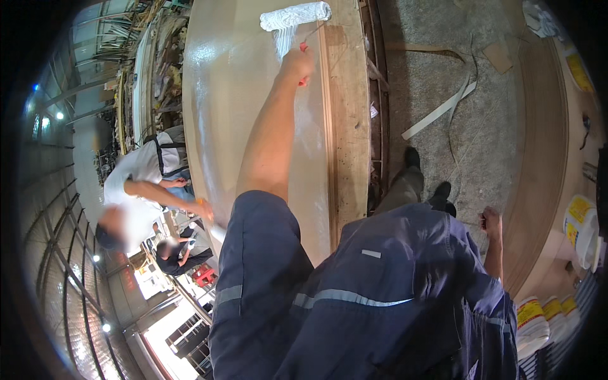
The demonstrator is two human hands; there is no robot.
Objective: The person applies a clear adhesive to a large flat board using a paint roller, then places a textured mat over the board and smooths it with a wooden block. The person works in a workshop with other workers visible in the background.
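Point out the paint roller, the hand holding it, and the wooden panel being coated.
paint roller [296, 15]: head view, on the white roller sleeve.
left hand [297, 63]: head view, on the back of the hand gripping the handle.
wooden panel [228, 95]: head view, on its glossy wet surface.

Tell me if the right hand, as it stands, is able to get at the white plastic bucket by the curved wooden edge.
Probably not without a step: the right hand hangs clenched at the person's side, and the white bucket sits beyond the curved wooden edge, apart from it.

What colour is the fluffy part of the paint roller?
White: the paint roller sleeve shows best in the head view, held by the left hand.
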